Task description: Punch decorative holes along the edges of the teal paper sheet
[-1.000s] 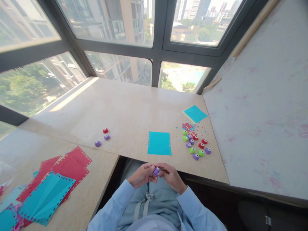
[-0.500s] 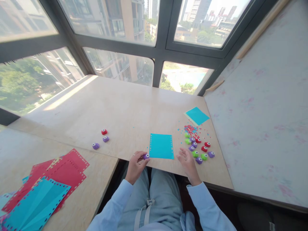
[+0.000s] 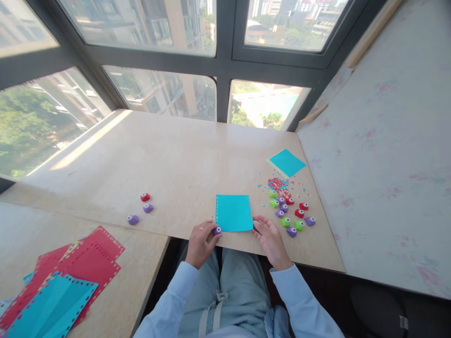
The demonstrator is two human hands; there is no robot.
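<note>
Head view: left hand [image 3: 200, 241] pinches purple punch [image 3: 217, 230].

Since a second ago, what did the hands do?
Both came up from the lap to the table edge. The left hand carried the purple punch to the blue sheet's near-left corner; the right hand let go and touches its near-right corner. The other punches stayed put.

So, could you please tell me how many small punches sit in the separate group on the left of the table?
3: a red punch, a purple punch just below it, and another purple one nearest the table edge.
</note>
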